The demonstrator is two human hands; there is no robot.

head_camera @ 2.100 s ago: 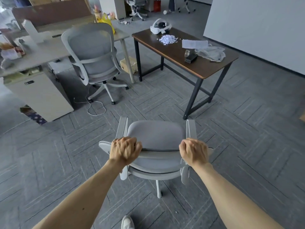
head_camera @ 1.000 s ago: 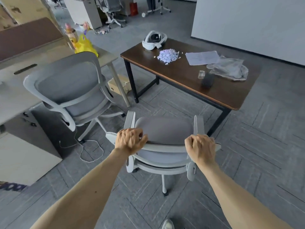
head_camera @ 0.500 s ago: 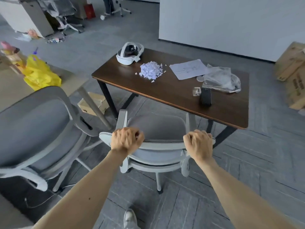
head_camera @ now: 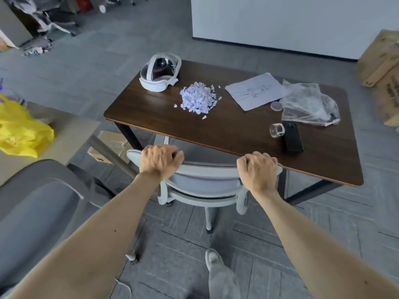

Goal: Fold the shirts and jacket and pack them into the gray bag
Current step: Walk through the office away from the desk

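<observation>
Gray carpet [head_camera: 254,240]; left hand [head_camera: 160,161], right hand [head_camera: 257,172] grip chair [head_camera: 205,183], seemingly half under table [head_camera: 237,131].

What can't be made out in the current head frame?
Head view only:
- chair seat: mostly hidden under the table.
- Fingertips of left hand and right hand: curled over the chair's back.
- plastic bag contents: crumpled film blurs them.
- cardboard boxes: cut off by right edge.
- Shirts, jacket, gray bag: not in frame.

Dim, even daylight; soft shadows, slight motion blur, wide-angle bending at edges.
</observation>
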